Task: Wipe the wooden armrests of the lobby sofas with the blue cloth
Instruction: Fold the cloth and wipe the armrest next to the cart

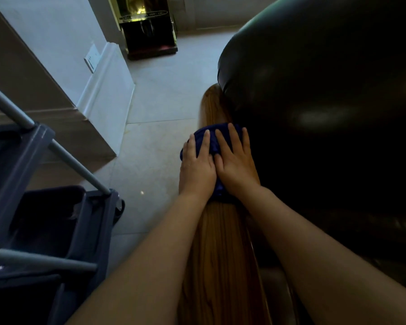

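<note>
A long, narrow wooden armrest (220,266) with a glossy orange-brown finish and dark streaky grain runs away from the camera, its far end rounded. Bunched on top of it, about midway along, lies the deep blue cloth (212,140) — soft, creased fabric that drapes a little over the armrest's left edge. Both bare hands lie flat on the cloth, side by side and touching at the thumbs: the left hand (197,163) covers its left portion, with the outer fingers curling down over the hanging edge, and the right hand (236,163) covers its right portion, fingers spread and pointing forward. Neither grip is closed around anything; palms and extended fingers press the fabric onto the wood. Both forearms are bare.

Directly right of the armrest bulges the sofa's dark, smooth leather-like cushion (326,102), rounded and shiny with pale soft reflections. On the left stands a grey-blue plastic cleaning cart (56,226) with matt grey metal tubes and a dark bin-like recess. The floor (164,90) is pale polished tile with thin seams — a white wall with a moulded skirting and a wall socket plate (91,60) meets it at upper left. A dark cabinet with gold trim (148,26) stands at the back.
</note>
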